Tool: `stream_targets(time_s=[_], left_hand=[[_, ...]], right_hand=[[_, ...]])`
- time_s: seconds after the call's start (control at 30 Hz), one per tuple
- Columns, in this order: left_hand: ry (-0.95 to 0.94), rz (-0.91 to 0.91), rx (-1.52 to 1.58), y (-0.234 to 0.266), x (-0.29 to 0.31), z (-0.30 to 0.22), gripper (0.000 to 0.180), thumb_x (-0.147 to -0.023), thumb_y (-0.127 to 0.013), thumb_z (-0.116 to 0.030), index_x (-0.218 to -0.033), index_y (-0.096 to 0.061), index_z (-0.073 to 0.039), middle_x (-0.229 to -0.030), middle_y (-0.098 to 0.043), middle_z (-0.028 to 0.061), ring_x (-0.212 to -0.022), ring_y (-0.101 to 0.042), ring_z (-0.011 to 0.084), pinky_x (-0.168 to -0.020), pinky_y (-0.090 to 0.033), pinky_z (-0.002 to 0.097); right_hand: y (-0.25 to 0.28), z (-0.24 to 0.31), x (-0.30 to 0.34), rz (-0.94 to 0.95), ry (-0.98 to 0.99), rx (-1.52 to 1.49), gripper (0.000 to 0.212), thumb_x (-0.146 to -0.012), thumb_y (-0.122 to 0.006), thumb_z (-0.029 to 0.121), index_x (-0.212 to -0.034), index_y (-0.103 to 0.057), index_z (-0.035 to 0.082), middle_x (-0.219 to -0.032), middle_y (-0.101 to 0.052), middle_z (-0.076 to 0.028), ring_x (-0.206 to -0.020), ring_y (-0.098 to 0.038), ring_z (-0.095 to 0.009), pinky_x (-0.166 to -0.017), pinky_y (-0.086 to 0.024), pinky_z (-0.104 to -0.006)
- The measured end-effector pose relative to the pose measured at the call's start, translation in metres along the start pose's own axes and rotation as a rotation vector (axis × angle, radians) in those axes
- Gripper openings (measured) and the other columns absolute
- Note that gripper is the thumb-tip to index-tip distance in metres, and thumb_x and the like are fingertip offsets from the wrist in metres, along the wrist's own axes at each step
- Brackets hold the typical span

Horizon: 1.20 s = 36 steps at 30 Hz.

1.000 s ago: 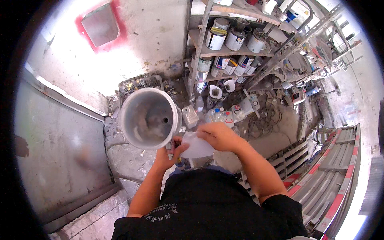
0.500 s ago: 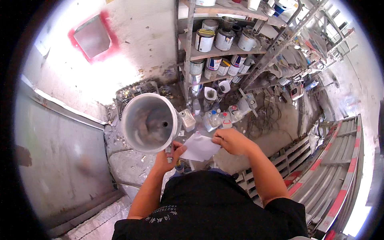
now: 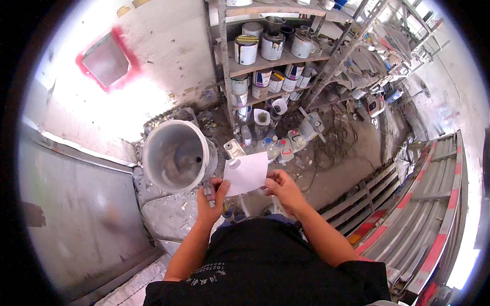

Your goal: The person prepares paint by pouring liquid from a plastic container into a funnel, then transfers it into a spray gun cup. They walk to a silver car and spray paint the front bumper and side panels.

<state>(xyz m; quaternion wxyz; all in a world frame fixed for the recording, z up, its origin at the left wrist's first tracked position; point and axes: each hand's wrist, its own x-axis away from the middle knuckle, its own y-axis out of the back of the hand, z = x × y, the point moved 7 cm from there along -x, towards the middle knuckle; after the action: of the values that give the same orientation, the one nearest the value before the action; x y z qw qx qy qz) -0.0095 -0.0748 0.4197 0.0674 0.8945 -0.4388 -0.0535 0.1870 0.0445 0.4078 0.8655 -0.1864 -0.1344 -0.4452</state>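
A white sheet of paper (image 3: 247, 174) is stretched between my two hands in front of my body, a grey rounded mark or notch near its upper left corner. My left hand (image 3: 212, 200) is closed, with the thumb pinching the sheet's left edge. The same hand also holds a small pinkish-grey object with a pale end (image 3: 210, 195), whose kind I cannot make out. At the right edge of the sheet, the fingers of my right hand (image 3: 282, 186) pinch the paper. Just beyond my left hand stands a large pale bucket (image 3: 209, 159) with a hollow, stained inside.
A metal shelf rack (image 3: 223, 56) with several paint cans (image 3: 246, 50) stands ahead. Plastic bottles and jugs (image 3: 285, 151) crowd the floor before it. A grey metal panel (image 3: 81, 204) is at left; a red-and-white striped metal piece (image 3: 434, 204) lies at right.
The sheet has turned and now lies squarer and flatter between my hands. My right hand has come down and slightly left. Its grip has shifted lower along the sheet's right edge.
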Motion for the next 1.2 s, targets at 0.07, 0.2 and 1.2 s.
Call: stream_targets(time_s=[0.07, 0.2, 1.2], left_hand=[[-0.066, -0.042, 0.007, -0.003, 0.004, 0.000, 0.016, -0.085, -0.067, -0.017, -0.094, -0.062, -0.005, -0.084, -0.062, 0.0004, -0.072, -0.057, 0.0062, -0.060, -0.045, 0.0232], [-0.037, 0.022, 0.100, -0.018, 0.011, -0.006, 0.016, -0.088, -0.063, -0.010, -0.100, -0.055, -0.003, -0.088, -0.059, 0.0030, -0.080, -0.057, 0.0104, -0.066, -0.045, 0.0223], [-0.031, 0.222, -0.039, -0.046, 0.011, 0.059, 0.034, -0.062, -0.075, -0.006, -0.092, -0.062, 0.002, -0.086, -0.067, 0.0130, -0.083, -0.066, 0.0222, -0.068, -0.051, 0.0334]], right_hand=[[-0.012, 0.001, -0.001, -0.010, -0.011, -0.010, 0.034, -0.087, -0.063, 0.018, -0.113, -0.048, 0.002, -0.101, -0.060, -0.007, -0.091, -0.058, -0.015, -0.074, -0.049, -0.0297], [-0.022, 0.011, -0.001, -0.018, 0.006, -0.167, 0.038, -0.084, -0.067, 0.015, -0.115, -0.049, 0.003, -0.106, -0.061, -0.008, -0.096, -0.059, -0.018, -0.079, -0.049, -0.0312], [-0.154, 0.211, 0.077, 0.396, 0.997, 1.509, 0.041, -0.065, -0.067, 0.027, -0.097, -0.059, 0.003, -0.100, -0.060, -0.014, -0.114, -0.050, -0.034, -0.097, -0.037, -0.0465]])
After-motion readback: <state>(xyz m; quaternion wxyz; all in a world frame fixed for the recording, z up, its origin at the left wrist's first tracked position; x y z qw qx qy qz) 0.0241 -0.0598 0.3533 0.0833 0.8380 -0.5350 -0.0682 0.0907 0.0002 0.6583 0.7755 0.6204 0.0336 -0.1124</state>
